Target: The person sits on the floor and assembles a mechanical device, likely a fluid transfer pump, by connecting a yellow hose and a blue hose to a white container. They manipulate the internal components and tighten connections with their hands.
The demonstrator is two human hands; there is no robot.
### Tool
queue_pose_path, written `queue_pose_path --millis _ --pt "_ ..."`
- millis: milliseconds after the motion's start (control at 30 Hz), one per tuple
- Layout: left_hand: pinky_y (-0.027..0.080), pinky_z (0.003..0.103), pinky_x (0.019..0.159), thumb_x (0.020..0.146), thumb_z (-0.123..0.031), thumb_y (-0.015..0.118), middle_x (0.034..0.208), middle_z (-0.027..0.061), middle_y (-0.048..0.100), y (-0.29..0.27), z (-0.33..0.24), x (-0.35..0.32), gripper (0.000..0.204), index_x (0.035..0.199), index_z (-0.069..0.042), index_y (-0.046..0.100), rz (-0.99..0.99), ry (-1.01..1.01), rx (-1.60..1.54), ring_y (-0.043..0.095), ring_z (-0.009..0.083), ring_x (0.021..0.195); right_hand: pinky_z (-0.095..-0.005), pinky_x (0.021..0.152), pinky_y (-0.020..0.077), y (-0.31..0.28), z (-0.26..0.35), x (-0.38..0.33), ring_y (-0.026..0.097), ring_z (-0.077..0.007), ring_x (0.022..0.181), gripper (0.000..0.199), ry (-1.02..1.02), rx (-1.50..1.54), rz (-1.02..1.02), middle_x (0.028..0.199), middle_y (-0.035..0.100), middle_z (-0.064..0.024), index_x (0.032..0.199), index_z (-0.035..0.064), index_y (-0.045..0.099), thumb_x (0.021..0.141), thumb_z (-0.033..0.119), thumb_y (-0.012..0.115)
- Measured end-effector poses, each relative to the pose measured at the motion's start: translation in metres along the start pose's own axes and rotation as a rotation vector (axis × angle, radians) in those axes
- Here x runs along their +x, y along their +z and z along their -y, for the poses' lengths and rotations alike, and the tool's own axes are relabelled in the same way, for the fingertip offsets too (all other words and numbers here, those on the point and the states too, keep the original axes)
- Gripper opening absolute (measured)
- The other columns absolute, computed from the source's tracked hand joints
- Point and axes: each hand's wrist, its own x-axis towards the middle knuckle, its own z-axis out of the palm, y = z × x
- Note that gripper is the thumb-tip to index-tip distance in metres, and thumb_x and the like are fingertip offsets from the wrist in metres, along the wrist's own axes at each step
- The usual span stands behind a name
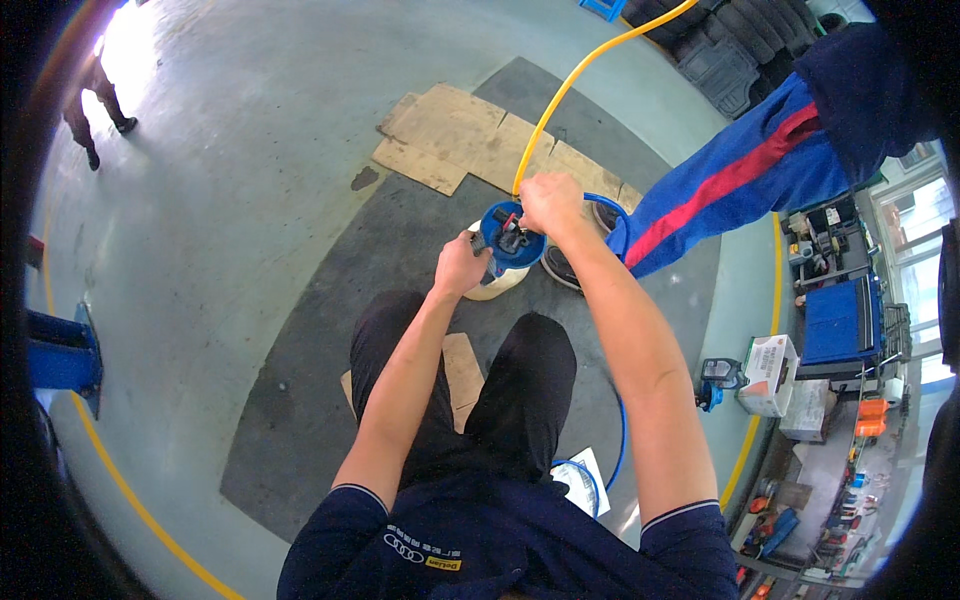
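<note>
A round blue bowl or funnel (518, 262) sits on a whitish bucket (490, 290) on the dark mat between my knees and a co-worker's shoes. Inside it lies a black part (510, 240) with a red piece. My left hand (462, 264) is closed at the bowl's left side, around something greyish that is mostly hidden. Over the bowl's far right rim, my right hand (552, 208) is closed, its fingertips hidden. A yellow hose (548, 112) runs down to beside it, but I cannot tell whether I hold it.
To the right stands a co-worker's leg in blue trousers (735, 175). A blue hose (623, 430) trails beside my right knee. Flattened cardboard (450, 130) lies ahead. Shelves of tools and a white box (768, 375) line the right; a distant person (95, 105) is far left.
</note>
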Motion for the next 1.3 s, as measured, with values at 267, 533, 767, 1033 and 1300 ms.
queue_pose_path --millis 267,533,767,1033,1300 --pt "0.057 0.051 0.093 0.091 -0.024 0.077 0.109 0.0289 0.075 0.010 -0.003 -0.004 0.047 0.126 0.005 0.068 -0.098 -0.037 0.003 0.072 0.0462 0.107 -0.0416 0.078 0.0644 0.008 0.000 -0.002 0.080 -0.0287 0.092 0.021 0.014 0.057 -0.030 0.094 0.081 -0.0090 0.094 0.0135 0.085 0.074 0.016 0.085" --pt "0.058 0.044 0.093 0.086 -0.031 0.084 0.111 0.0264 0.077 0.008 0.009 0.007 0.048 0.119 0.004 0.074 -0.055 -0.065 -0.043 0.075 0.0401 0.107 -0.0424 0.072 0.0632 0.024 -0.003 -0.003 0.079 -0.0275 0.083 0.011 -0.016 0.129 -0.186 0.084 0.080 -0.0072 0.085 0.0147 0.085 0.075 0.018 0.082" --pt "0.054 0.045 0.102 0.088 -0.030 0.083 0.122 0.0310 0.073 0.009 0.031 0.024 0.056 0.124 0.010 0.071 -0.146 -0.003 0.204 0.071 0.0420 0.115 -0.0425 0.064 0.0594 0.056 0.015 0.034 0.078 -0.0257 0.079 0.013 -0.015 0.176 -0.320 0.077 0.078 -0.0058 0.086 0.0165 0.086 0.078 0.022 0.076" --pt "0.053 0.046 0.094 0.091 -0.030 0.076 0.112 0.0269 0.075 0.041 0.007 0.020 0.046 0.119 0.006 0.069 -0.141 -0.019 0.068 0.071 0.0415 0.105 -0.0338 0.071 0.0585 0.063 -0.001 0.036 0.077 -0.0136 0.104 0.029 0.090 0.083 -0.094 0.108 0.082 0.0090 0.116 0.0264 0.085 0.095 0.017 0.066" --pt "0.052 0.040 0.091 0.096 -0.024 0.071 0.108 0.0199 0.075 0.039 0.032 0.043 0.041 0.122 0.007 0.068 -0.006 -0.008 -0.114 0.070 0.0319 0.098 -0.0383 0.069 0.0565 0.046 0.007 0.026 0.075 -0.0143 0.109 0.032 0.081 0.088 -0.046 0.118 0.080 0.0074 0.122 0.0263 0.082 0.095 0.017 0.069"
